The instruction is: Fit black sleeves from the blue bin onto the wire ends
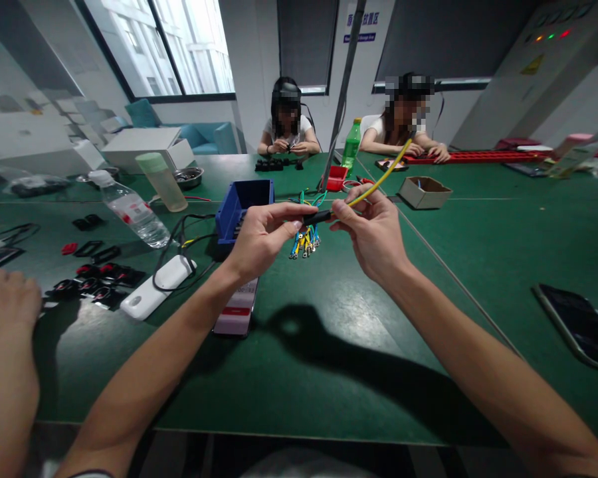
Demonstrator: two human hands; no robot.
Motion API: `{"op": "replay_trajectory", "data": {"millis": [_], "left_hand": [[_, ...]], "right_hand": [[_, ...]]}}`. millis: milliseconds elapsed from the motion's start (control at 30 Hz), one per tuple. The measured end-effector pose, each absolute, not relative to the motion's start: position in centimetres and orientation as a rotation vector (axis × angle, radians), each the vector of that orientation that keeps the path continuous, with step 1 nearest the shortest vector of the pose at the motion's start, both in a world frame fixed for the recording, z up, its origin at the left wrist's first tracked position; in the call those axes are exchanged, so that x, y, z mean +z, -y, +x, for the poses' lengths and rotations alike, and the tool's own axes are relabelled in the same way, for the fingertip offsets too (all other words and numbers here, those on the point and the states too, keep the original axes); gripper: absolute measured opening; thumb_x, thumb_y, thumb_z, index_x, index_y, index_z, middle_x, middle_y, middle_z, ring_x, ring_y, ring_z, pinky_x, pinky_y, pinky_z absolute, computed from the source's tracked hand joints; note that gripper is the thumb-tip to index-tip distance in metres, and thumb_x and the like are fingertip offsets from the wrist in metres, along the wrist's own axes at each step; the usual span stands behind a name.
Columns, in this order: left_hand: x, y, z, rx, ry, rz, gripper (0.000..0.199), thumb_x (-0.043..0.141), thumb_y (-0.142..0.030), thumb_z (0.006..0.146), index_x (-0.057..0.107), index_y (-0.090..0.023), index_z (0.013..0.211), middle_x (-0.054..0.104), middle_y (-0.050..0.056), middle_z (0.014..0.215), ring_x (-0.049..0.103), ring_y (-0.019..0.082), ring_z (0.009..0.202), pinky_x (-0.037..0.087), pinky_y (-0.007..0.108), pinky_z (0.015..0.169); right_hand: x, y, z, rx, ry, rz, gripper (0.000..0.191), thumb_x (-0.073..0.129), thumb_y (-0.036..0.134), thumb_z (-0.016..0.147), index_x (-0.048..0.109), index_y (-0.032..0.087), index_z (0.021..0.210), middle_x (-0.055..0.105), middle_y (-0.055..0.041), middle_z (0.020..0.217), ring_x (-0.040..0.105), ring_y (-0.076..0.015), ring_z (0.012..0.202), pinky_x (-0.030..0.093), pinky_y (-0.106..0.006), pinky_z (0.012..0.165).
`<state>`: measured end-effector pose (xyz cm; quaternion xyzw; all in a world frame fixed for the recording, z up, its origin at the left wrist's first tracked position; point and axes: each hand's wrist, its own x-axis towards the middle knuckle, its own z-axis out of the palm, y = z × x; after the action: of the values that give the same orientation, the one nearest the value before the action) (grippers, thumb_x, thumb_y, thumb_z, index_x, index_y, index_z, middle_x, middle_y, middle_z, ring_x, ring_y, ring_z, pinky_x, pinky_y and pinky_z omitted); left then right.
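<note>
My left hand (265, 236) pinches one end of a short black sleeve (319, 216) between thumb and fingers, above the table. From the right, my right hand (373, 232) is closed on a yellow wire (383, 178), close to where it meets the sleeve. The wire's free end curves up and away to the right. How far the wire sits inside the sleeve I cannot tell. Beneath and behind the hands lies a bunch of yellow, blue and green wires (305, 244) with metal terminals. Just left of my left hand is a blue bin (224, 222) with small parts inside.
On the green table (379, 372) are a phone (236, 312), a white power bank (157, 289) with black cables, a water bottle (134, 212), a cardboard box (425, 194) and another phone (578, 325). Someone's arm (4, 358) rests at left; two people sit opposite.
</note>
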<state>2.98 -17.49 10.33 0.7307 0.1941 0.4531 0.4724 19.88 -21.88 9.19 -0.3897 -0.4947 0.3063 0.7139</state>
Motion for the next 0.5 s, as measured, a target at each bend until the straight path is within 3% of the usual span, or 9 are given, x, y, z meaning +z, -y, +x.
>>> {"op": "replay_trajectory", "data": {"millis": [500], "left_hand": [[10.26,17.43,2.92,1.106,-0.479,1.803,0.025,0.064,-0.021,0.076,0.074,-0.017,0.098,0.073,0.008,0.099,0.068,0.022,0.093,0.054,0.034,0.086]], "right_hand": [[9.15,21.70,19.87,0.660,1.078,-0.852,0.037,0.080,0.039,0.066,0.048,0.022,0.074,0.051,0.0056,0.070,0.054,-0.0077,0.062,0.050,-0.020,0.056]]}}
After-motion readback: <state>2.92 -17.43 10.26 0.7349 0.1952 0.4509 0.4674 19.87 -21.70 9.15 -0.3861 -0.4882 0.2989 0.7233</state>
